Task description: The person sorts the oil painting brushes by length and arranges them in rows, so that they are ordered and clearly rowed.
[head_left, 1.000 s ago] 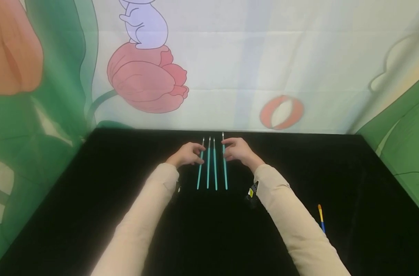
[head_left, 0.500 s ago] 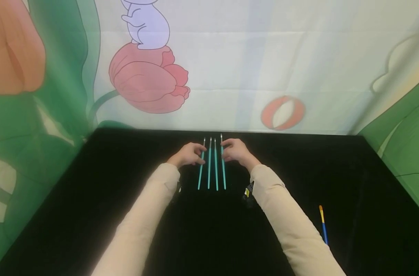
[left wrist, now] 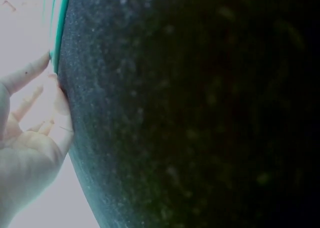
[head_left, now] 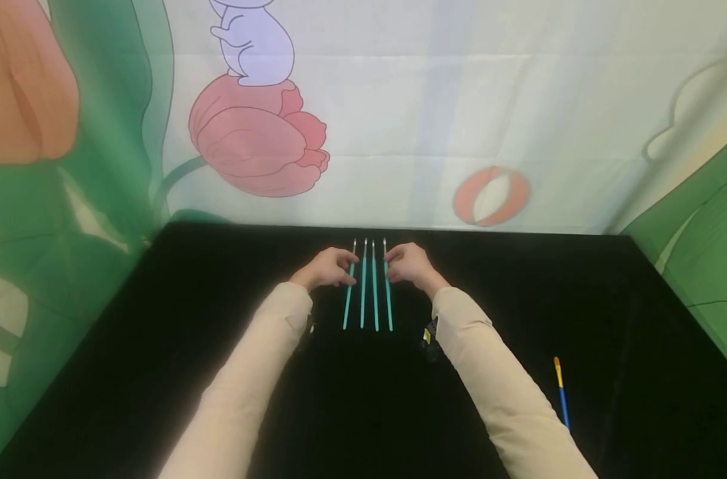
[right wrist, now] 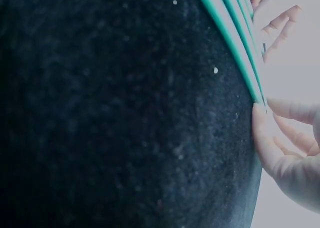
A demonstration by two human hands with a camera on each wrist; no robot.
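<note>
Several thin teal brushes lie side by side on the black cloth, silver tips away from me. My left hand (head_left: 327,267) pinches the leftmost brush (head_left: 348,303) between thumb and fingers; the left wrist view shows the fingertips on a teal handle (left wrist: 61,27). On the other side, my right hand (head_left: 412,264) pinches the rightmost brush (head_left: 389,303), and in the right wrist view thumb and finger meet at the teal handle (right wrist: 232,42). Two middle brushes (head_left: 364,286) (head_left: 374,286) lie between the hands, untouched.
A blue brush with a yellow and orange end (head_left: 562,392) lies at the right, beside my right sleeve. The black table (head_left: 363,412) ends at the back against a printed curtain (head_left: 375,133) with flowers and a rabbit.
My right hand has shifted the rightmost brush left and slightly toward me, so its tip now stands about level with the others. The left hand has stayed on its brush.
</note>
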